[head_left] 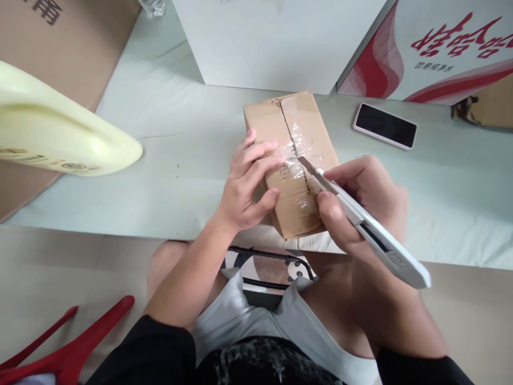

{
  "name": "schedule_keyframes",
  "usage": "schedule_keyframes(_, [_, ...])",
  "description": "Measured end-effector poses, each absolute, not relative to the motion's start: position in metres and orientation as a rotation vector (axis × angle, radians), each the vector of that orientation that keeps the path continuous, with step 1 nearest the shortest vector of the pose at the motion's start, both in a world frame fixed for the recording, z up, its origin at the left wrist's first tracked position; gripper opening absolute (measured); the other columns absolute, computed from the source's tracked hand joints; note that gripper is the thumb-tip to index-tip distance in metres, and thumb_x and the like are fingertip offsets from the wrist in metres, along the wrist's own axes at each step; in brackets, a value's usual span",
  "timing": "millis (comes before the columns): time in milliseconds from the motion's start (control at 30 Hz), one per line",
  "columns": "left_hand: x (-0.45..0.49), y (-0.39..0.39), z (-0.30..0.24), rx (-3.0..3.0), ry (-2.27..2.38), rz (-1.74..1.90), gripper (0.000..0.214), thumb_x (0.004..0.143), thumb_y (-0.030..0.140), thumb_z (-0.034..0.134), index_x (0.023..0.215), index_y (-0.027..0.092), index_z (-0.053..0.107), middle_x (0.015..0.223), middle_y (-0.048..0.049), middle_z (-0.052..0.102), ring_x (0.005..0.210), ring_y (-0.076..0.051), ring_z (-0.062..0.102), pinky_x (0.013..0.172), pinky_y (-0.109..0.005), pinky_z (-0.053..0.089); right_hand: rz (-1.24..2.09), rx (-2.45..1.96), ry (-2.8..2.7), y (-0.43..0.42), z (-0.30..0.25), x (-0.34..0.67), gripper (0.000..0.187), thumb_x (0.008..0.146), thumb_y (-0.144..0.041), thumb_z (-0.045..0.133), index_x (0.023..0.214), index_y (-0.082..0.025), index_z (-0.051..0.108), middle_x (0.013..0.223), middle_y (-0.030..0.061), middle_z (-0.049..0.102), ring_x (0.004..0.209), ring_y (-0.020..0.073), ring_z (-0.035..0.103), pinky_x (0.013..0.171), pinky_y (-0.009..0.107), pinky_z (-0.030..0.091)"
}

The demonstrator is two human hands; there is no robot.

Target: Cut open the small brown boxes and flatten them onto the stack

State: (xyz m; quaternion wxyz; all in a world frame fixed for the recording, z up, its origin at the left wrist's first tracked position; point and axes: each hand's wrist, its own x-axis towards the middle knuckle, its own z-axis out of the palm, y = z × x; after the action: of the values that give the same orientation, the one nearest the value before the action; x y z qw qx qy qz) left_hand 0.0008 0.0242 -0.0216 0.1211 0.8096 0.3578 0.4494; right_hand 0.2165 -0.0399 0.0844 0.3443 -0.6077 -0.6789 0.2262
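A small brown cardboard box (298,128) sealed with clear tape lies on the pale green table (176,160) near its front edge. My left hand (248,187) grips the box's left side, fingers curled over the top and thumb against the near side. My right hand (360,203) is closed round a white utility knife (372,230). The knife's blade tip rests on the taped centre seam of the box, about halfway along it.
A black phone (385,125) in a pink case lies to the right of the box. A white carton (276,43) and a red-and-white printed carton (436,48) stand behind. Brown cardboard (68,48) and a cream plastic object (60,133) lie left. Red hangers (72,347) lie low left.
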Motion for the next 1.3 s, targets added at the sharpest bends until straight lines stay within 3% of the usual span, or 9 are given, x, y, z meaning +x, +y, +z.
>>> schedule_keyframes(167, [0.002, 0.025, -0.021, 2.392, 1.003, 1.384, 0.048, 0.107, 0.065, 0.04, 0.143, 0.036, 0.055, 0.145, -0.0047, 0.063, 0.151, -0.03, 0.051, 0.134, -0.065, 0.037, 0.538, -1.685, -1.816, -0.037, 0.087, 0.213, 0.01, 0.086, -0.033, 0.064, 0.092, -0.029, 0.057, 0.067, -0.0025, 0.063, 0.054, 0.0155, 0.053, 0.056, 0.03, 0.042])
schedule_keyframes(333, [0.003, 0.024, -0.019, 2.367, 1.016, 1.37, 0.047, 0.108, 0.063, 0.038, 0.139, 0.033, 0.058, 0.144, -0.0067, 0.065, 0.152, -0.032, 0.052, 0.136, -0.068, 0.03, 0.525, -1.64, -1.87, -0.034, 0.09, 0.211, 0.01, 0.083, -0.031, 0.063, 0.088, -0.027, 0.056, 0.06, -0.005, 0.058, 0.051, 0.0132, 0.049, 0.054, 0.028, 0.039])
schedule_keyframes(533, [0.001, 0.029, -0.027, 2.418, 1.021, 1.323, 0.049, 0.108, 0.066, 0.032, 0.143, 0.037, 0.051, 0.15, 0.0012, 0.059, 0.15, -0.024, 0.051, 0.143, -0.062, 0.023, 0.608, -1.552, -1.825, -0.043, 0.095, 0.22, 0.01, 0.084, -0.033, 0.065, 0.084, -0.027, 0.056, 0.057, -0.005, 0.054, 0.046, 0.0129, 0.041, 0.048, 0.03, 0.034])
schedule_keyframes(700, [0.001, 0.028, -0.025, 2.388, 1.042, 1.287, 0.054, 0.107, 0.069, 0.029, 0.139, 0.035, 0.055, 0.149, -0.0033, 0.062, 0.152, -0.03, 0.051, 0.14, -0.067, 0.025, 0.564, -1.602, -1.589, -0.06, 0.109, 0.217, 0.007, 0.088, -0.034, 0.065, 0.084, -0.029, 0.061, 0.064, -0.0008, 0.06, 0.055, 0.0178, 0.05, 0.052, 0.034, 0.034])
schedule_keyframes(867, [0.003, 0.026, -0.018, 2.332, 0.995, 1.385, 0.048, 0.107, 0.064, 0.037, 0.137, 0.034, 0.06, 0.144, -0.0077, 0.065, 0.146, -0.033, 0.057, 0.137, -0.067, 0.029, 0.744, -1.527, -1.551, -0.064, 0.118, 0.215, 0.013, 0.09, -0.034, 0.06, 0.1, -0.03, 0.068, 0.075, -0.0003, 0.071, 0.063, 0.0196, 0.062, 0.061, 0.036, 0.047])
schedule_keyframes(967, [0.004, 0.026, -0.018, 2.339, 0.996, 1.39, 0.047, 0.107, 0.063, 0.038, 0.137, 0.035, 0.059, 0.143, -0.0074, 0.065, 0.146, -0.033, 0.057, 0.137, -0.067, 0.028, 0.762, -1.561, -1.681, -0.058, 0.116, 0.222, 0.006, 0.09, -0.034, 0.063, 0.087, -0.028, 0.065, 0.063, -0.0027, 0.063, 0.051, 0.0154, 0.051, 0.053, 0.032, 0.041])
schedule_keyframes(1067, [0.004, 0.026, -0.019, 2.34, 1.023, 1.353, 0.051, 0.106, 0.069, 0.036, 0.136, 0.034, 0.06, 0.143, -0.0078, 0.065, 0.146, -0.034, 0.056, 0.137, -0.07, 0.026, 0.787, -1.568, -1.804, -0.051, 0.111, 0.232, 0.012, 0.084, -0.026, 0.069, 0.08, -0.027, 0.057, 0.053, -0.0072, 0.051, 0.043, 0.0111, 0.04, 0.045, 0.029, 0.032])
schedule_keyframes(1300, [0.005, 0.025, -0.018, 2.299, 1.141, 1.29, 0.063, 0.102, 0.079, 0.031, 0.13, 0.033, 0.064, 0.141, -0.0084, 0.066, 0.144, -0.034, 0.057, 0.137, -0.07, 0.025, 0.8, -1.59, -1.845, -0.049, 0.112, 0.232, 0.01, 0.082, -0.023, 0.063, 0.083, -0.026, 0.054, 0.057, -0.007, 0.054, 0.044, 0.0097, 0.043, 0.044, 0.025, 0.033])
